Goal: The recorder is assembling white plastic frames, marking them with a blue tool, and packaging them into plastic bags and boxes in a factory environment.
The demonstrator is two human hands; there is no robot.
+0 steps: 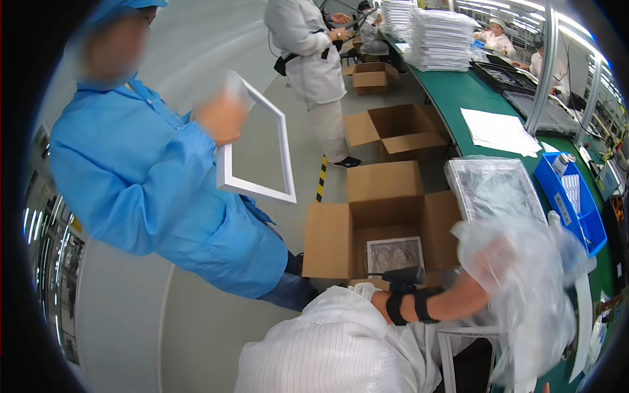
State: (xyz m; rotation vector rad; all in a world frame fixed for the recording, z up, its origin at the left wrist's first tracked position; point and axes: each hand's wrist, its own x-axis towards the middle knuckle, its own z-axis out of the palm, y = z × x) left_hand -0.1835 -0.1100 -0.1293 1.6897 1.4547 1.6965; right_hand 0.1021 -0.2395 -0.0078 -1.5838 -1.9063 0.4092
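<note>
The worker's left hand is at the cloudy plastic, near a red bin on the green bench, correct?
The bin on the green bench is blue, not red, as the head view shows. The left hand is at the cloudy plastic near it.

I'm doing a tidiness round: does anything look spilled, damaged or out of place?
Nothing clearly stands out. Crumpled clear plastic partly covers the left hand, hiding what lies beneath, so damage there can't be ruled out.

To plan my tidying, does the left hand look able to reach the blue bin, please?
Probably not directly: plastic film covers the left hand and spreads between it and the blue bin.
</note>
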